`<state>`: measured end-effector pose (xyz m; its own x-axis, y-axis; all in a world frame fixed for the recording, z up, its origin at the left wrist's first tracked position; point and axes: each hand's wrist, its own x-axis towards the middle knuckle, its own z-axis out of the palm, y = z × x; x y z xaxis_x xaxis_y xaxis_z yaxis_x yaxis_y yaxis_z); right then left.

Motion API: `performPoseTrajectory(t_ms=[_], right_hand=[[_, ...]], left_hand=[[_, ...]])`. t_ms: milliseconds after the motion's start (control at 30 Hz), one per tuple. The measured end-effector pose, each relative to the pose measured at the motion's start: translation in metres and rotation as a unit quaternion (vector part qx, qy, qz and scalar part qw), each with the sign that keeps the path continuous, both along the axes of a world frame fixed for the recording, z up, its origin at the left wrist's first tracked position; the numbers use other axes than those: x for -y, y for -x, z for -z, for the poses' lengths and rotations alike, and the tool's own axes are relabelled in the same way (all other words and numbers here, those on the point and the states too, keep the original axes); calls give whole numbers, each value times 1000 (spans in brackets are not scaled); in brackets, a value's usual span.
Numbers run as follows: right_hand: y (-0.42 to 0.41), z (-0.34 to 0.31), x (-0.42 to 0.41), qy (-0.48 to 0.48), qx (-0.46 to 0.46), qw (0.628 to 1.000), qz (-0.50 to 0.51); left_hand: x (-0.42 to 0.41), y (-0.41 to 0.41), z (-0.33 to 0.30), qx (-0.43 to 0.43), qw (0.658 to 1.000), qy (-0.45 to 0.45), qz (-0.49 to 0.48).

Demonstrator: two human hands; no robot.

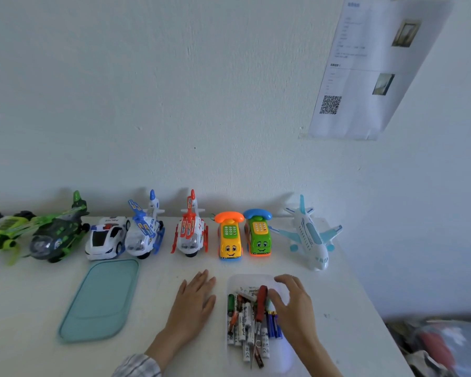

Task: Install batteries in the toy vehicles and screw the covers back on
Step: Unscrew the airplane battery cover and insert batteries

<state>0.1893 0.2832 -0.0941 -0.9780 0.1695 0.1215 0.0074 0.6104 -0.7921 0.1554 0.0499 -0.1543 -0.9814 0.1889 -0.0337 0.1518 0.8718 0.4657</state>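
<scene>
Left hand: the left hand (pixel 195 300) lies flat on the white table (pixel 161 276), palm down, fingers straight and close together, holding nothing; a plaid sleeve (pixel 136 365) shows at the wrist.
Right hand: the right hand (pixel 294 303) reaches over the clear tray (pixel 286 355), fingers spread and loosely bent, thumb tip beside the red-handled screwdriver (pixel 261 303); whether it touches anything I cannot tell.
Batteries: the batteries (pixel 242 325) lie loose in the clear tray with the screwdriver, just right of the left hand.
Lid: a teal lid (pixel 101 300) lies flat on the table, well left of the left hand.
Toy row: along the wall, left to right, stand a green helicopter (pixel 55 235), a police car (pixel 106 238), a blue helicopter (pixel 144 229), a red helicopter (pixel 191 232), a yellow phone car (pixel 229 235), a green phone car (pixel 259 232) and a white airplane (pixel 310 235).
Wall: a printed sheet (pixel 370 77) with a QR code hangs at upper right.
</scene>
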Motion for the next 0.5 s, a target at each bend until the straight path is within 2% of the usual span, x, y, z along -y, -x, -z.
performPoseTrajectory(t_ms=[100, 133, 200, 267, 333, 433, 500], right_hand=[[-7, 13, 2, 135, 88, 987, -11], [-8, 16, 5, 171, 96, 981, -5], [-8, 22, 11, 209, 92, 973, 19], [-8, 23, 20, 240, 87, 966, 46], [-8, 23, 34, 263, 81, 959, 65], [-11, 15, 57, 258, 79, 959, 83], [-12, 9, 73, 258, 75, 959, 89]], left_hand=[[20, 0, -18, 39, 997, -64, -20], [32, -1, -23, 27, 997, -53, -49], [58, -3, -32, 15, 991, 36, -132], [82, -6, -39, 74, 964, 108, -232], [102, -12, -40, 158, 933, 108, -304], [111, -23, -36, 216, 915, 116, -319], [113, -29, -32, 207, 918, 141, -308]])
